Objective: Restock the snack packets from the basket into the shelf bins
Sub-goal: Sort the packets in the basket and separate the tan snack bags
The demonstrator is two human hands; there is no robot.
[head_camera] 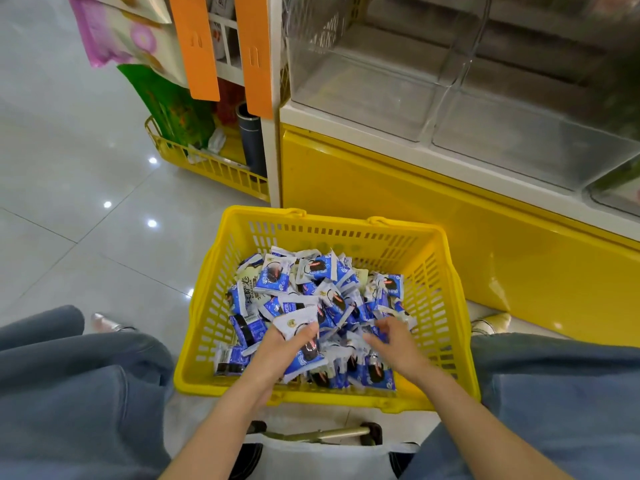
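Left hand: the left hand (pixel 280 344) is inside the basket, fingers curled round a white-faced packet (pixel 298 325) that it grips at the near left of the heap; the thumb lies across the packet's face.
Right hand: the right hand (pixel 393 341) is palm down over the heap, fingers spread and bent, tips pressed among the packets; whether it has closed on any one I cannot tell.
Arms: both bare forearms reach forward and down from the bottom edge, converging over the near rim.
Snack packets: the snack packets (pixel 311 306), blue and white, lie loose and jumbled, filling the basket floor directly under and beyond both hands.
Basket: the yellow slatted basket (pixel 433 289) sits on the floor between the person's knees, just beside the shelf base.
Legs: blue denim trouser legs (pixel 86 393) flank the basket on either side.
Shelf bins: clear plastic shelf bins (pixel 381 81) stand on the white ledge above and beyond the basket, well apart from the hands.
Shelf base: a yellow panel (pixel 381 188) runs beneath the bins.
Floor: glossy pale grey tiles (pixel 69 202) with bright light reflections.
Left background: a second yellow basket (pixel 207 168) holding hanging bags, with orange tags (pixel 197 46) above it.
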